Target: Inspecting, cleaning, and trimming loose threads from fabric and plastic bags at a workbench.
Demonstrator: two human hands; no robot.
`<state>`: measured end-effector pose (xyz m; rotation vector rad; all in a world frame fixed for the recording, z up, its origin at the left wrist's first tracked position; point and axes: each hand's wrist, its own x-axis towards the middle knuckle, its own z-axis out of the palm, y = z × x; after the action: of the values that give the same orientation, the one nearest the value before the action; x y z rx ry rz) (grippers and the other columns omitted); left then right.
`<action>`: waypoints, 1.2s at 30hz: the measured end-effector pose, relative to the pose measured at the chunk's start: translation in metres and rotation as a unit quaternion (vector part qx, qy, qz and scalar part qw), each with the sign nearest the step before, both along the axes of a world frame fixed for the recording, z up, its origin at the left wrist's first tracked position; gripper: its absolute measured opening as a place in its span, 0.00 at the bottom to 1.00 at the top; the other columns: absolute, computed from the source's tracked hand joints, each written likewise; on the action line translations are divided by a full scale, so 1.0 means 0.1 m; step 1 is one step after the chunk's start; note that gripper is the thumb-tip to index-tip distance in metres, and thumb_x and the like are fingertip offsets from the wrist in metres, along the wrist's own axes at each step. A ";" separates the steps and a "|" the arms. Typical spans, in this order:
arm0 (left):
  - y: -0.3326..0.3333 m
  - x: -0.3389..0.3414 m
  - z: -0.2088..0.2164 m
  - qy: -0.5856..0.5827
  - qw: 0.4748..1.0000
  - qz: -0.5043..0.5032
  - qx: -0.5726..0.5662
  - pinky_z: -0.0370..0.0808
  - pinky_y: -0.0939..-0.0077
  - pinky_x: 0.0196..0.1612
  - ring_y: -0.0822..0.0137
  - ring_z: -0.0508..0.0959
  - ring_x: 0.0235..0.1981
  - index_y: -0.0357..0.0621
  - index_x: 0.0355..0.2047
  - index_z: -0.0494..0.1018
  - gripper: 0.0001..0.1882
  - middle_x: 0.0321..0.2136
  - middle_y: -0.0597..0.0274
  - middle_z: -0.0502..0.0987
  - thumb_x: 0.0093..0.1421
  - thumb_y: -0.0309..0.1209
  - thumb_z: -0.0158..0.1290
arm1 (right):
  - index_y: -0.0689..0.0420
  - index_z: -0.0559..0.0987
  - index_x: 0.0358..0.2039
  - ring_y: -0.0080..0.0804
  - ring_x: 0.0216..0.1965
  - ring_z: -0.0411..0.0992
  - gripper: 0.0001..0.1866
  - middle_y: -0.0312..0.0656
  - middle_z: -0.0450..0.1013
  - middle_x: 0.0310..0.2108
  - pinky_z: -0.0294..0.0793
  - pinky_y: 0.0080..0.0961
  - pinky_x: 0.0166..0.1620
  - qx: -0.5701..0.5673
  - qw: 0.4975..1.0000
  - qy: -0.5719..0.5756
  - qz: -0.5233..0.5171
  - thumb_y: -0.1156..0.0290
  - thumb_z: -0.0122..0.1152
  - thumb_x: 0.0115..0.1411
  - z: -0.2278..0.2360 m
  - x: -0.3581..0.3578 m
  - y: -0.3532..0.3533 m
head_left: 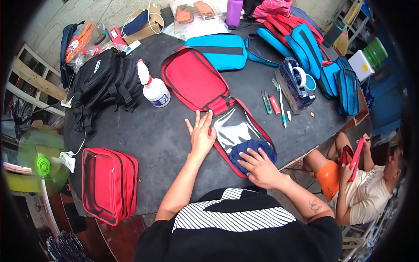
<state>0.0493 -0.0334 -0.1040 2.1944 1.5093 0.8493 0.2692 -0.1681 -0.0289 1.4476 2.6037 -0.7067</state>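
A red zippered pouch [196, 81] lies unfolded in front of me, its red half toward the back. The clear plastic panel [233, 122], edged in red, is folded out toward me. My left hand [202, 139] rests with fingers spread at the panel's left edge, fingertips near the fold. My right hand [262, 169] lies with its fingers apart on a bunched dark blue cloth [249, 147], pressing it on the near end of the panel. The cloth hides part of the plastic and the rim.
Left on the black table [163, 174] are a white spray bottle [156, 92], black backpack [102, 78] and red pouch [109, 185]. Blue pouches [218, 50] lie behind; a cutter [274, 105], brush [281, 107] and clear organizer [292, 85] are right. A person [364, 183] sits at right.
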 end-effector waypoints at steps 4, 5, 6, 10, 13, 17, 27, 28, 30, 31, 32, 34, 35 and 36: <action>0.03 -0.12 0.04 -0.026 0.996 -0.066 -0.047 0.31 0.37 0.64 0.52 0.51 0.67 0.50 0.62 0.60 0.34 0.55 0.58 0.69 0.52 0.24 0.50 | 0.55 0.57 0.64 0.59 0.68 0.37 0.36 0.50 0.45 0.67 0.35 0.60 0.64 0.161 0.985 0.029 -0.048 0.52 0.50 0.59 -0.33 -0.17 0.50; 0.04 -0.11 0.09 -0.021 0.995 -0.075 -0.060 0.31 0.37 0.64 0.52 0.51 0.67 0.51 0.62 0.59 0.35 0.56 0.58 0.69 0.52 0.24 0.50 | 0.57 0.56 0.64 0.59 0.67 0.39 0.37 0.54 0.45 0.66 0.36 0.57 0.64 0.190 0.975 0.034 -0.106 0.51 0.50 0.59 -0.42 -0.25 0.69; 0.05 -0.10 0.09 -0.019 0.995 -0.074 -0.062 0.31 0.37 0.64 0.51 0.52 0.67 0.51 0.62 0.59 0.35 0.56 0.59 0.69 0.52 0.23 0.50 | 0.61 0.55 0.63 0.60 0.67 0.41 0.38 0.58 0.45 0.65 0.38 0.55 0.65 0.240 0.958 0.047 -0.153 0.51 0.50 0.59 -0.55 -0.32 0.89; 0.01 -0.09 0.13 -0.022 0.997 -0.048 -0.061 0.31 0.43 0.65 0.54 0.52 0.67 0.52 0.62 0.59 0.34 0.56 0.57 0.69 0.53 0.25 0.50 | 0.69 0.54 0.62 0.62 0.65 0.43 0.41 0.63 0.48 0.64 0.38 0.55 0.65 0.245 0.928 0.016 -0.281 0.52 0.51 0.58 -0.61 -0.72 1.14; 0.00 -0.10 0.03 0.002 0.999 -0.021 -0.034 0.34 0.43 0.65 0.55 0.54 0.66 0.52 0.62 0.60 0.34 0.55 0.58 0.70 0.52 0.25 0.50 | 0.70 0.57 0.60 0.64 0.63 0.49 0.39 0.65 0.50 0.62 0.46 0.56 0.63 0.199 0.953 -0.022 -0.226 0.53 0.50 0.58 -0.53 -0.76 0.77; 0.04 -0.11 0.07 0.011 0.998 -0.047 -0.036 0.36 0.41 0.65 0.54 0.56 0.65 0.52 0.61 0.61 0.35 0.55 0.60 0.70 0.50 0.25 0.51 | 0.71 0.57 0.60 0.64 0.60 0.54 0.38 0.65 0.51 0.61 0.52 0.53 0.61 0.213 0.943 -0.026 -0.256 0.55 0.51 0.57 -0.50 -0.73 1.02; 0.00 -0.06 0.04 0.066 0.998 -0.005 0.022 0.43 0.42 0.65 0.57 0.60 0.64 0.53 0.62 0.60 0.32 0.54 0.59 0.70 0.55 0.22 0.46 | 0.48 0.55 0.66 0.49 0.69 0.36 0.31 0.43 0.43 0.69 0.33 0.56 0.66 0.074 0.993 0.079 -0.039 0.62 0.47 0.62 -0.32 -0.40 0.66; 0.00 -0.06 0.03 0.074 0.997 0.000 0.027 0.43 0.42 0.65 0.57 0.60 0.64 0.53 0.62 0.60 0.32 0.54 0.59 0.70 0.55 0.22 0.46 | 0.46 0.54 0.66 0.49 0.69 0.35 0.32 0.43 0.42 0.69 0.33 0.56 0.66 0.028 0.997 0.064 -0.012 0.61 0.48 0.62 -0.23 -0.28 0.51; 0.00 -0.08 0.02 0.064 0.998 -0.003 0.025 0.42 0.42 0.64 0.56 0.60 0.63 0.53 0.62 0.60 0.32 0.55 0.60 0.70 0.55 0.22 0.46 | 0.45 0.54 0.66 0.49 0.70 0.35 0.34 0.43 0.42 0.69 0.34 0.57 0.65 -0.026 0.999 0.034 0.011 0.60 0.50 0.61 -0.17 -0.03 0.27; 0.00 -0.09 0.02 0.068 0.997 -0.013 0.020 0.41 0.42 0.65 0.56 0.60 0.63 0.53 0.62 0.60 0.32 0.55 0.60 0.70 0.55 0.22 0.45 | 0.45 0.53 0.66 0.49 0.69 0.35 0.34 0.42 0.42 0.69 0.34 0.58 0.65 -0.021 0.999 0.029 0.008 0.59 0.50 0.60 -0.18 0.02 0.28; 0.01 -0.10 0.02 0.071 0.997 -0.022 0.015 0.41 0.42 0.65 0.56 0.60 0.63 0.53 0.62 0.60 0.32 0.55 0.59 0.69 0.55 0.22 0.45 | 0.44 0.53 0.67 0.50 0.69 0.35 0.35 0.42 0.41 0.69 0.34 0.58 0.65 -0.016 1.000 0.024 0.007 0.59 0.50 0.60 -0.19 0.05 0.32; 0.01 -0.11 0.03 0.070 0.997 -0.030 0.015 0.40 0.42 0.65 0.56 0.60 0.64 0.52 0.62 0.60 0.32 0.55 0.59 0.69 0.55 0.22 0.45 | 0.42 0.54 0.66 0.51 0.69 0.38 0.34 0.40 0.43 0.69 0.34 0.59 0.65 0.067 0.997 0.031 -0.037 0.57 0.48 0.60 -0.27 -0.07 0.55; 0.03 -0.08 0.03 0.068 0.997 -0.039 0.017 0.40 0.42 0.65 0.56 0.59 0.64 0.52 0.62 0.60 0.32 0.55 0.59 0.69 0.55 0.22 0.45 | 0.42 0.54 0.66 0.51 0.69 0.37 0.34 0.40 0.42 0.69 0.33 0.60 0.65 0.094 0.994 0.035 -0.053 0.57 0.48 0.60 -0.33 -0.16 0.70; 0.04 -0.06 0.05 0.066 0.997 -0.040 0.020 0.40 0.42 0.65 0.56 0.59 0.64 0.52 0.62 0.60 0.32 0.55 0.59 0.69 0.55 0.22 0.45 | 0.43 0.54 0.66 0.52 0.69 0.37 0.33 0.40 0.42 0.69 0.31 0.60 0.65 0.122 0.989 0.040 -0.070 0.56 0.48 0.60 -0.39 -0.25 0.82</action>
<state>0.0436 -0.0296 -0.0985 2.3651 1.4640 0.7272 0.2439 -0.0861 -0.0677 1.7160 2.7513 -0.4814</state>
